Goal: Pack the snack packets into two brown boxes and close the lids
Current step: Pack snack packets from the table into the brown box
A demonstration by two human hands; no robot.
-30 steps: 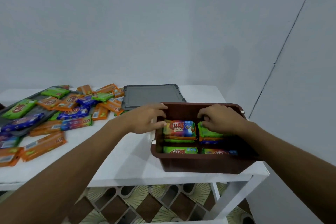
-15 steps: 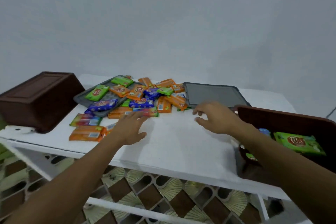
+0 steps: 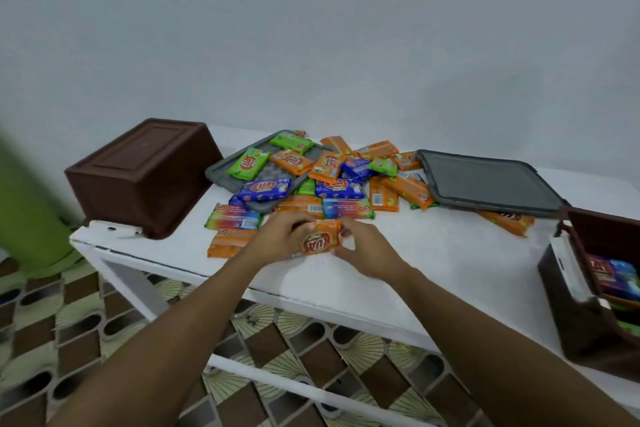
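Orange foil snack packet held between left hand and right hand, just above the white surface.
Both hands are drawn together, fingers pinching the packet's two ends, at the near edge of the loose pile of coloured packets. The open brown plastic box sits well apart at the right edge. I judge the slick wrapper could slip on the carry across, or a careless drop could nudge that box off the edge.

One orange packet held before packet pile; inverted brown box left, open brown box right
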